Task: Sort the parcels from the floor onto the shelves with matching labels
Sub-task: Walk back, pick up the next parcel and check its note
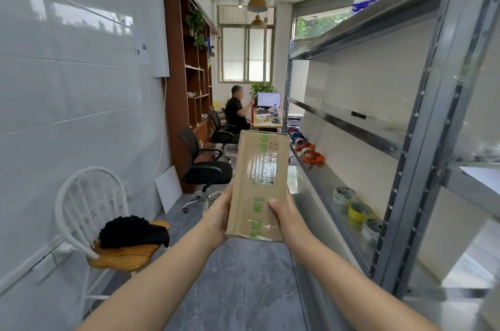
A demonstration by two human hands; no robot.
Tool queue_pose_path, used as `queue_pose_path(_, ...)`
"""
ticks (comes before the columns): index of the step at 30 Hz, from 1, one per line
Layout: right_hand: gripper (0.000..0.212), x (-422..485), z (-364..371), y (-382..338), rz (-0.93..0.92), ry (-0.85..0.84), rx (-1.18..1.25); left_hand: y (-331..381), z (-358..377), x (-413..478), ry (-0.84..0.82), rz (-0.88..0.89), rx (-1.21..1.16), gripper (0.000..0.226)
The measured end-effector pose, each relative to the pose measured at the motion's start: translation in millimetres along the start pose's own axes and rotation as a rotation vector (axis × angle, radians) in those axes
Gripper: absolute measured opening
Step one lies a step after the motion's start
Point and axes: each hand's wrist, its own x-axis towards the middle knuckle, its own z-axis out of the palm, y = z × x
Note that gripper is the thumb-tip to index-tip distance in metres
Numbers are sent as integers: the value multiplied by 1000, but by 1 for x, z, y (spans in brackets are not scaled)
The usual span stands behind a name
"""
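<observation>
A long brown cardboard parcel (257, 168) with green print and clear tape is held up in front of me, end-on and tilted slightly. My left hand (219, 215) grips its lower left edge. My right hand (284, 215) grips the lower right side, thumb across the top face. A grey metal shelf rack (422, 141) with several levels stands close on the right of the parcel. No shelf labels are readable in this view.
Tape rolls (357, 211) and orange tape dispensers (311, 153) lie on the rack's lower shelf. A white chair with a black cloth (130, 233) stands at left. Black office chairs (205, 165) stand ahead, and a person sits at a desk (267, 121) far back.
</observation>
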Motion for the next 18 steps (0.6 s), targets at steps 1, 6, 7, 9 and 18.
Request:
queue_pose_path(1,62,0,0,-3,-12,21,-12,0,3,-2,-7,38,11,47)
queue_pose_path(6,31,3,-18,-9,57,139,-29,4,-4,-8,65,151,7,25)
queue_pose_path(7,31,4,-23,-9,74,150,-53,7,-8,-8,94,174,-15,25)
queue_pose_path(9,30,6,-30,-11,104,143,-96,15,-15,-8,125,200,-54,26)
queue_pose_path(18,44,8,-45,15,160,181,-63,21,-6,-15,24,110,49,28)
